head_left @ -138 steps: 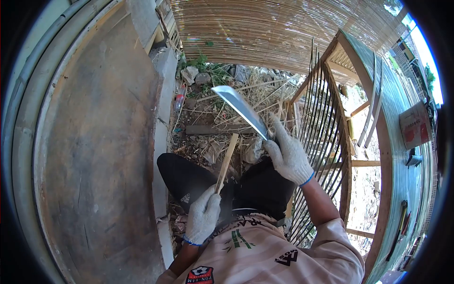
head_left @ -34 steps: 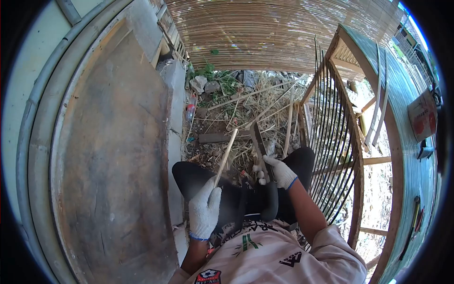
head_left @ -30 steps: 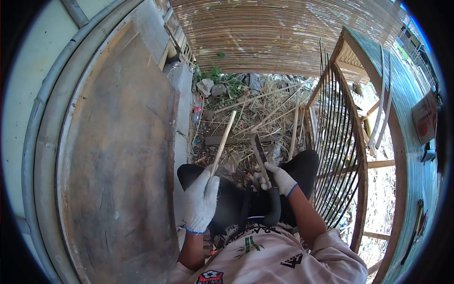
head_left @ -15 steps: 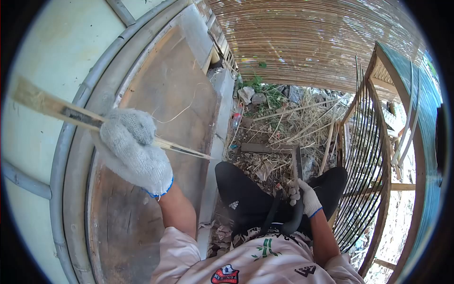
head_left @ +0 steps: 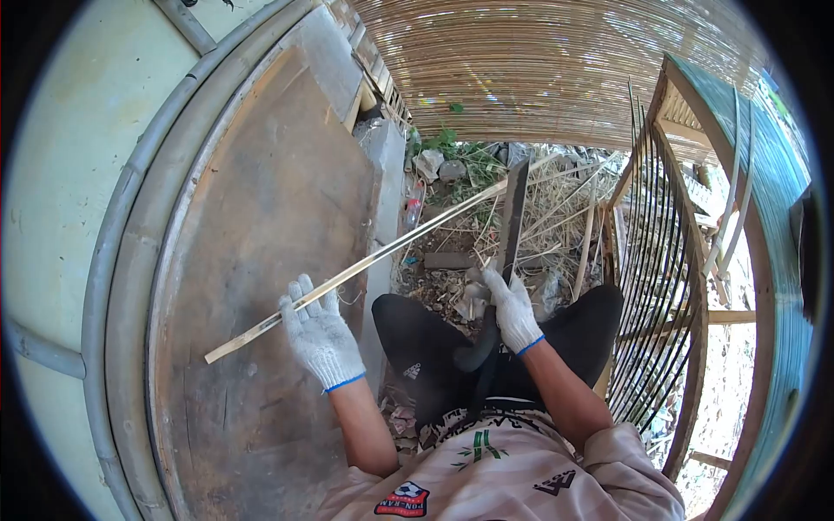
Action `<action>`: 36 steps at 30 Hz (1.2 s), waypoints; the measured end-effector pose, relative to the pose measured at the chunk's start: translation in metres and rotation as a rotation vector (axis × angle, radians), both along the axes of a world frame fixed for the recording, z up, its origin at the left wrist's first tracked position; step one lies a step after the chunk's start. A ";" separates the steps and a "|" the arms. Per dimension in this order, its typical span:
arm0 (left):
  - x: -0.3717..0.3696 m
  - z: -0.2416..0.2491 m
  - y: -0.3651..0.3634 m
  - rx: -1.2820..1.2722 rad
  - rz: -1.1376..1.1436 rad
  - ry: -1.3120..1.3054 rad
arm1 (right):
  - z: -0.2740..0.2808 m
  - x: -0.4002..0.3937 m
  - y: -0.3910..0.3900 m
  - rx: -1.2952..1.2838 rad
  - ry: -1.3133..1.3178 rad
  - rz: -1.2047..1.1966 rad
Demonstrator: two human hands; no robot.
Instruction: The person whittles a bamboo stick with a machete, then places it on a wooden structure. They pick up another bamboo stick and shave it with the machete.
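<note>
My left hand (head_left: 323, 340), in a white knit glove with a blue cuff, is turned palm up over the wooden board. A long, thin bamboo strip (head_left: 365, 263) lies across it between thumb and fingers, the fingers fairly straight. The strip slants from the board up to the right, where it overlaps a long knife blade (head_left: 514, 217) in this view. My right hand (head_left: 511, 314), gloved the same way, is closed on the knife near the base of the upright blade. Its dark curved handle (head_left: 478, 349) extends below the hand, between my knees.
The brown wooden board (head_left: 261, 191) fills the left side, bordered by bamboo poles (head_left: 130, 260). Straw and debris (head_left: 556, 208) cover the ground ahead, with a plastic bottle (head_left: 414, 204). A slatted wooden frame (head_left: 651, 286) stands right; a bamboo screen (head_left: 539, 78) hangs behind.
My left hand has come down and right, its fist loosened, and the bamboo strip now slants up toward the blade. My right hand and the knife have moved forward and up.
</note>
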State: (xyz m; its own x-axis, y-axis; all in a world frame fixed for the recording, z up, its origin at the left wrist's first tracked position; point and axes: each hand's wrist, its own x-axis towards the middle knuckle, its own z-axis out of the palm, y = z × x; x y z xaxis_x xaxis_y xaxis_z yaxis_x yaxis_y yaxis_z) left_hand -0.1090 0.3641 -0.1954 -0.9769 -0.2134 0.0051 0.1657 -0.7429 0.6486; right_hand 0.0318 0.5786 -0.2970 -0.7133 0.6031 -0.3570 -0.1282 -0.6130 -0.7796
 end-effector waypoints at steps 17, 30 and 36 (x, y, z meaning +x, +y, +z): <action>0.108 -0.069 -0.017 -0.332 -0.998 -0.686 | 0.010 -0.021 0.056 0.153 -0.139 -0.318; 0.087 -0.057 -0.016 -1.065 -1.607 -0.188 | 0.049 0.005 0.097 0.676 -0.246 -0.230; 0.111 -0.073 0.009 -1.061 -1.414 -0.157 | 0.028 0.050 0.086 1.197 -0.417 0.147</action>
State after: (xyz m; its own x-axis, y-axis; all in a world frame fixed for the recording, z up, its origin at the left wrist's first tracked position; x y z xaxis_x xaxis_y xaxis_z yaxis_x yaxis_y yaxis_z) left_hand 0.0018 0.3734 -0.2682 -0.3993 0.7449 -0.5345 -0.2734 0.4597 0.8449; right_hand 0.0815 0.6650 -0.2695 -0.7660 0.6274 0.1402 0.2676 0.5094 -0.8179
